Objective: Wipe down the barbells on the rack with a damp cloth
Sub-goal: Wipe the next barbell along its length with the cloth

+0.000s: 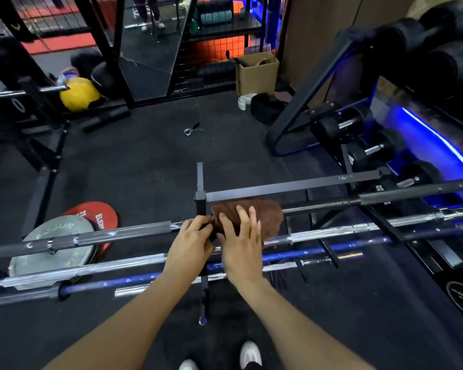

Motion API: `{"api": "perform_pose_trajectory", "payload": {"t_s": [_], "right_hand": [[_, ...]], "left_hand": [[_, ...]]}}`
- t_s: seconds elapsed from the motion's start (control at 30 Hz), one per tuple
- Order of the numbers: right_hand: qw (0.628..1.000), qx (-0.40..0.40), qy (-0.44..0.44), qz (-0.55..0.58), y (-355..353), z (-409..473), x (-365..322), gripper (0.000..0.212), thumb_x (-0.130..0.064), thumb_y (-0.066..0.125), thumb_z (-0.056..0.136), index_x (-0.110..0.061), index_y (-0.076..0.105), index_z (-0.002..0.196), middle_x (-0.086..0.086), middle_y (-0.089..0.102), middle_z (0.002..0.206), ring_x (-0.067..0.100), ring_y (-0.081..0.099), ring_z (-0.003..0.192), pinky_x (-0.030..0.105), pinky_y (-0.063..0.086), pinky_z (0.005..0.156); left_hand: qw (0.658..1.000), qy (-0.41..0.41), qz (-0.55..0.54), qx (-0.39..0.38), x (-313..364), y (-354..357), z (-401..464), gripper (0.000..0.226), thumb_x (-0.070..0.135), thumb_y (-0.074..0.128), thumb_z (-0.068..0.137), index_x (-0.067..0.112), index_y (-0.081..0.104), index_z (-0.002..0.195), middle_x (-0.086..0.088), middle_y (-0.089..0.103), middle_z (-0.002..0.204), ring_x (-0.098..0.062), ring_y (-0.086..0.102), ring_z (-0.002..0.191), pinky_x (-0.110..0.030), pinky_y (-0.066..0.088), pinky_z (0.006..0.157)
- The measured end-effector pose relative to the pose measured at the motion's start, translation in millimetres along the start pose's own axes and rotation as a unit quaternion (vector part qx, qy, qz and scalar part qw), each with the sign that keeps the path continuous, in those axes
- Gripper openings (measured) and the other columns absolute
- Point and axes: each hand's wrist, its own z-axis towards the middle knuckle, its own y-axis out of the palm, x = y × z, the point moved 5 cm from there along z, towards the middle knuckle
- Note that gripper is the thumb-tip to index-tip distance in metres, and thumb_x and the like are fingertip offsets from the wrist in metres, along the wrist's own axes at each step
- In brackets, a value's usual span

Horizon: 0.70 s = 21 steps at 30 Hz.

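A brown cloth (267, 213) is draped over the top grey barbell (118, 232) near the black rack (278, 187) post. My right hand (242, 241) lies on the cloth with fingers spread, pressing it onto the bar. My left hand (191, 243) grips the cloth's left end and the bar beside it. Below lie a chrome barbell (332, 232), a blue barbell (118, 283) and another chrome bar (145, 289), all horizontal on the rack.
Weight plates, one grey (51, 249) and one red (96, 212), lean at the left. A dumbbell rack (372, 145) stands at the right. A barbell collar (193, 129) lies on the black floor. A cardboard box (257, 73) and a yellow ball (76, 94) sit at the back.
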Motion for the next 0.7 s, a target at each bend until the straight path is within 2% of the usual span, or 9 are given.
{"api": "perform_pose_trajectory", "payload": {"t_s": [0.1,0.17,0.23,0.3,0.33,0.4,0.5,0.57,0.7], "right_hand": [[0.999,-0.017,-0.034,-0.001,-7.1,25.9,14.4,0.036,-0.041,0.037,0.091,-0.027,0.055,0.119,0.012,0.052,0.128,0.034,0.044,0.128,0.050,0.030,0.109],[0.999,-0.039,-0.016,-0.026,-14.9,43.6,33.5,0.045,-0.046,0.033,0.091,-0.023,0.061,0.117,0.013,0.058,0.120,0.034,0.051,0.120,0.051,0.030,0.109],[0.998,-0.040,0.013,-0.043,-24.6,48.2,57.3,0.050,-0.048,0.030,0.091,-0.020,0.062,0.119,0.016,0.057,0.123,0.035,0.049,0.123,0.052,0.028,0.110],[0.996,-0.057,0.055,-0.030,-29.2,43.0,73.4,0.049,-0.043,0.029,0.095,-0.018,0.058,0.127,0.016,0.049,0.135,0.035,0.039,0.132,0.051,0.025,0.113],[0.995,-0.063,0.077,-0.020,-28.6,39.7,73.0,0.045,-0.038,0.033,0.097,-0.017,0.055,0.130,0.015,0.046,0.140,0.035,0.034,0.136,0.051,0.024,0.114],[0.996,-0.050,0.073,-0.002,-26.7,31.9,50.1,0.038,-0.028,0.053,0.093,-0.016,0.056,0.128,0.015,0.047,0.140,0.037,0.034,0.135,0.053,0.034,0.109],[0.998,-0.062,-0.013,0.019,-13.5,20.4,2.9,0.053,-0.014,0.078,0.073,-0.022,0.061,0.122,0.012,0.056,0.132,0.037,0.047,0.127,0.050,0.046,0.100],[0.997,-0.064,-0.039,0.023,-15.5,22.4,-0.3,0.056,-0.018,0.082,0.069,-0.027,0.062,0.120,0.009,0.060,0.127,0.033,0.053,0.122,0.044,0.047,0.096],[0.996,-0.057,-0.066,-0.018,-28.9,31.1,32.1,0.051,-0.024,0.080,0.072,-0.026,0.063,0.120,0.007,0.063,0.122,0.032,0.059,0.113,0.041,0.050,0.089]], "left_hand": [[1.000,0.007,0.016,0.004,-0.4,-1.1,0.8,0.032,-0.003,0.071,0.072,0.004,0.070,0.103,-0.006,0.061,0.115,-0.030,0.057,0.099,-0.035,0.053,0.080],[1.000,0.007,0.019,0.006,0.0,-1.0,0.2,0.041,-0.002,0.066,0.077,0.004,0.065,0.118,-0.004,0.058,0.121,-0.027,0.054,0.106,-0.034,0.050,0.088],[1.000,-0.004,0.004,0.005,1.7,-1.2,-0.5,0.048,0.001,0.061,0.084,0.007,0.055,0.131,0.001,0.054,0.127,-0.022,0.049,0.113,-0.029,0.046,0.092],[1.000,-0.006,-0.004,0.011,4.1,-1.3,-1.6,0.049,0.001,0.061,0.084,0.008,0.054,0.132,0.002,0.054,0.127,-0.021,0.049,0.113,-0.027,0.046,0.092],[1.000,-0.006,-0.007,0.015,4.0,-0.6,-1.7,0.049,-0.001,0.063,0.082,0.007,0.056,0.131,0.002,0.056,0.125,-0.021,0.051,0.111,-0.028,0.047,0.090],[1.000,-0.011,-0.011,0.020,3.4,1.9,-1.4,0.049,-0.005,0.066,0.076,0.005,0.061,0.124,0.000,0.059,0.119,-0.024,0.054,0.105,-0.033,0.052,0.085],[1.000,-0.018,0.005,0.008,3.6,1.8,0.1,0.039,-0.004,0.068,0.075,0.006,0.067,0.113,-0.002,0.059,0.118,-0.026,0.054,0.104,-0.038,0.055,0.080],[1.000,-0.017,0.019,0.002,2.3,0.2,1.1,0.035,0.002,0.068,0.078,0.007,0.067,0.113,-0.003,0.057,0.122,-0.025,0.053,0.108,-0.035,0.051,0.086],[1.000,-0.009,-0.003,0.000,-3.2,-0.8,-1.7,0.045,0.005,0.063,0.084,0.010,0.058,0.128,0.002,0.054,0.127,-0.021,0.051,0.114,-0.033,0.049,0.090]]}}
